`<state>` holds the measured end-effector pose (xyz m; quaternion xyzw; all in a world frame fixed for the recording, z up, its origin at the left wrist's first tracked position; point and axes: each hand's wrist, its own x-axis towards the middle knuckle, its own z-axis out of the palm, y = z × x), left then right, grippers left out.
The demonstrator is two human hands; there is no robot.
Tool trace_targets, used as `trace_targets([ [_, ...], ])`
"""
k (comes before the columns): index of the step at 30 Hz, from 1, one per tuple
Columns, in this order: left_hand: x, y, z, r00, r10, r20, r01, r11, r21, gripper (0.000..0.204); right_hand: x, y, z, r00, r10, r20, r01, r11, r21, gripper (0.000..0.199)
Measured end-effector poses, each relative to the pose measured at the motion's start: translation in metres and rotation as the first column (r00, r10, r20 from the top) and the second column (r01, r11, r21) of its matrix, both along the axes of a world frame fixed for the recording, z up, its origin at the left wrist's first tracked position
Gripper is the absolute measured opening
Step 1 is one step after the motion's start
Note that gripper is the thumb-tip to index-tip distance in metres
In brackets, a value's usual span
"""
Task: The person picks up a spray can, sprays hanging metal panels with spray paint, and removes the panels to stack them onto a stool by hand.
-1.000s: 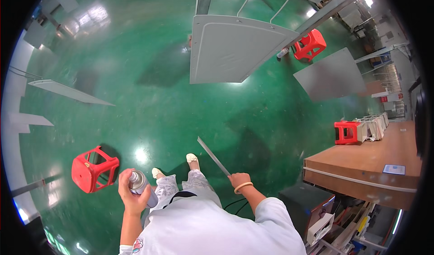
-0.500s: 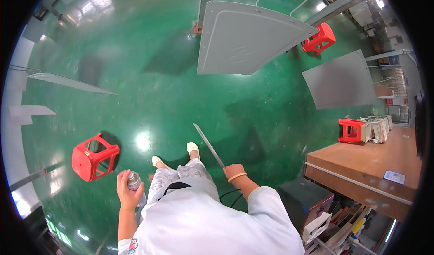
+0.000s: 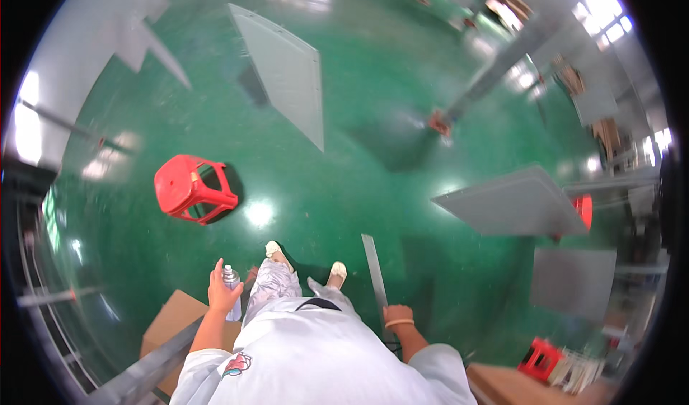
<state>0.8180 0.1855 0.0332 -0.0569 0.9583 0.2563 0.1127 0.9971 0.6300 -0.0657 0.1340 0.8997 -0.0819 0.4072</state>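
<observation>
Over green floor (image 3: pixel 316 197), the left hand (image 3: pixel 220 294) curls round a can (image 3: pixel 231 279) — the right hand (image 3: pixel 398 314) grips a grey strip (image 3: pixel 374 269).

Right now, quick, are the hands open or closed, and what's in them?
Left hand: closed around a spray can with a white nozzle.
Right hand: closed on a long, flat grey strip.
</observation>
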Motion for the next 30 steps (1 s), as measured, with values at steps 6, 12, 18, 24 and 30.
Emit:
trace_targets([
  [6, -0.012, -0.067, -0.048, 0.95, 0.308, 0.059, -0.312, 0.945, 0.097, 0.096, -0.08, -0.051, 0.018, 0.989, 0.118, 0.086, -0.123, 0.991, 0.055, 0.039],
  [12, -0.036, -0.142, -0.089, 0.929, 0.358, 0.099, -0.371, 0.904, 0.214, 0.095, -0.167, -0.112, 0.035, 0.974, 0.204, 0.093, -0.215, 0.969, 0.125, 0.036],
  [18, -0.068, -0.191, -0.078, 0.936, 0.333, 0.115, -0.35, 0.915, 0.2, 0.091, -0.216, -0.149, 0.036, 0.923, 0.315, -0.223, -0.294, 0.948, 0.125, 0.036],
  [24, -0.064, -0.221, -0.077, 0.791, 0.565, 0.237, -0.612, 0.745, 0.267, 0.091, -0.317, -0.21, 0.088, 0.761, 0.196, -0.619, -0.319, 0.943, -0.093, 0.033],
  [30, -0.057, -0.216, -0.076, 0.684, 0.727, 0.062, -0.714, 0.649, 0.263, 0.089, -0.421, -0.261, 0.116, 0.64, -0.176, -0.748, -0.287, 0.848, -0.445, 0.026],
])
